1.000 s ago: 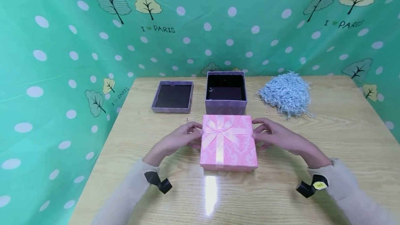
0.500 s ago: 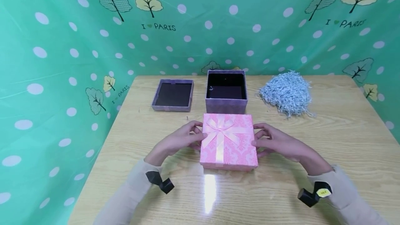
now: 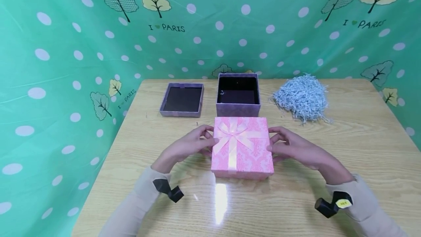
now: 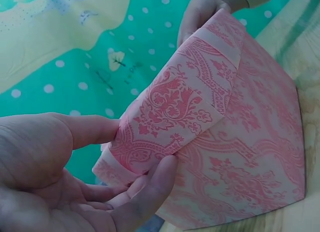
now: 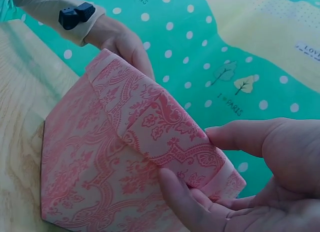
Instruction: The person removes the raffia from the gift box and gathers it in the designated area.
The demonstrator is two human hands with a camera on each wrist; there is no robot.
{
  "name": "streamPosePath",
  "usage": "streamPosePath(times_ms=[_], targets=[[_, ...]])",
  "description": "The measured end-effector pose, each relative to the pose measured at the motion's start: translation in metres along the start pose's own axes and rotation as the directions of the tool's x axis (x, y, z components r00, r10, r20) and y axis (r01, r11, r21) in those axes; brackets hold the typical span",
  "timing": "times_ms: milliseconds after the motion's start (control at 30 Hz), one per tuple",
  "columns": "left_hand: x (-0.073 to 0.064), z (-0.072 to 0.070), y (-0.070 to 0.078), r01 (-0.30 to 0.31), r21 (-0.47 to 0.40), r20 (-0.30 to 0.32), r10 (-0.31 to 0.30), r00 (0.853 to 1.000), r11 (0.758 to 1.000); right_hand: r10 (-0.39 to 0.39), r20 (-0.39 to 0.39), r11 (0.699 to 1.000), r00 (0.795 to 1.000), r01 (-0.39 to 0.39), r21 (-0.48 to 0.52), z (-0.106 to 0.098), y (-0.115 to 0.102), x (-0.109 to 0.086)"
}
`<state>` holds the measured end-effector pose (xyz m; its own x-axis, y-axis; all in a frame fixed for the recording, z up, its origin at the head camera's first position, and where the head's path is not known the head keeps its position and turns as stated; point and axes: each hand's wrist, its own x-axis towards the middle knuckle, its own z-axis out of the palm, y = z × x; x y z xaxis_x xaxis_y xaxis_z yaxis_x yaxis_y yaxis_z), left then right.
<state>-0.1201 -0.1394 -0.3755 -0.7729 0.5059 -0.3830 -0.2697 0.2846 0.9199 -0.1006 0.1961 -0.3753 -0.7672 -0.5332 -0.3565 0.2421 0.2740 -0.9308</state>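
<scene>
A pink damask-patterned gift box sits on the table in front of the person. Its lid bears a pale pink ribbon bow. On the lid's left side, the left hand has its thumb at the top edge and its fingers against the side wall. The right hand grips the opposite side likewise. In both wrist views the lid still overlaps the box body, and fingertips lie near its lower rim. The inside of the box is hidden.
Behind the gift box stands an open purple box with a dark inside. To its left lies a shallow purple lid, dark inside facing up. A heap of light blue shredded paper is at the right. A green dotted cloth hangs behind the table.
Both thumbs have moved onto the lid's top edges from its sides. The lid now looks slightly larger and higher in the head view, and the right hand has shifted a little outward.
</scene>
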Motion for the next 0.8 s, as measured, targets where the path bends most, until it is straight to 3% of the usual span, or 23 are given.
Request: streamPosePath(times_ms=[267, 533, 700, 800], targets=[[-0.006, -0.003, 0.017, -0.036, 0.007, -0.014, 0.037, 0.999, 0.999, -0.041, -0.026, 0.998, 0.999, 0.040, -0.044, -0.002, -0.017, -0.007], [-0.005, -0.009, 0.038, -0.090, 0.003, -0.053, 0.090, 0.995, 0.996, -0.146, -0.084, 0.987, 0.986, 0.139, -0.082, -0.012, -0.041, -0.007], [-0.002, -0.013, 0.049, -0.164, 0.010, -0.093, 0.164, 0.982, 0.986, -0.195, -0.172, 0.971, 0.966, 0.165, -0.174, -0.018, -0.055, -0.002], [-0.002, -0.015, 0.055, -0.213, 0.054, -0.137, 0.218, 0.966, 0.976, -0.233, -0.217, 0.961, 0.948, 0.190, -0.202, -0.020, -0.061, 0.001]])
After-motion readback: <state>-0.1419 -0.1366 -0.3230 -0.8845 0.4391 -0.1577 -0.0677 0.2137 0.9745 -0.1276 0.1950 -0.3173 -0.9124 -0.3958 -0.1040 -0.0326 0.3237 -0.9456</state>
